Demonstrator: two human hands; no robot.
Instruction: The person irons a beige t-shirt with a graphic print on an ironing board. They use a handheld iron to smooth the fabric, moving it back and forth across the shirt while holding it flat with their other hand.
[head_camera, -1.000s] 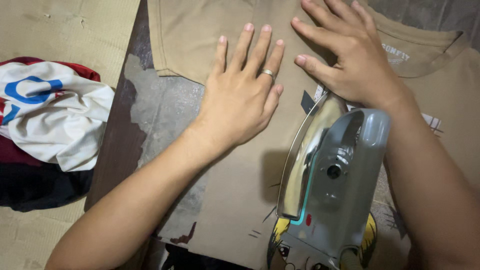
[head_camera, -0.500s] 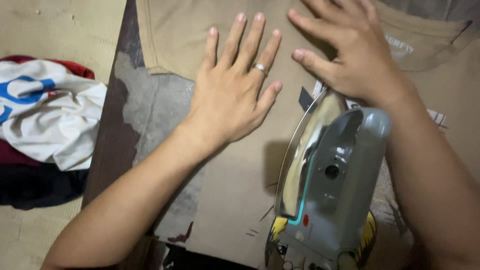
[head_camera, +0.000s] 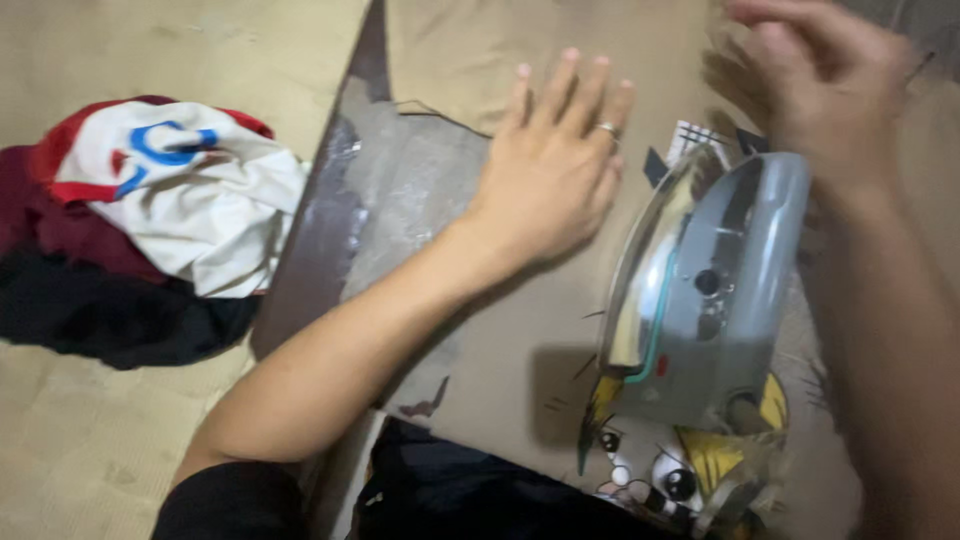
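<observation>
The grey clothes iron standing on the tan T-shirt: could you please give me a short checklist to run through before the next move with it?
1. Grey clothes iron stands on its heel, soleplate off the cloth: ok.
2. Left hand lies flat on the tan printed T-shirt, apart from the soleplate: ok.
3. Right hand is free of the iron's handle: cannot tell, it is blurred.
4. Shirt lies smooth under the left hand: ok.
5. Pile of white, red and black clothes sits apart from the iron, on the left: ok.
6. Iron's cord position: cannot tell, not visible.
</observation>
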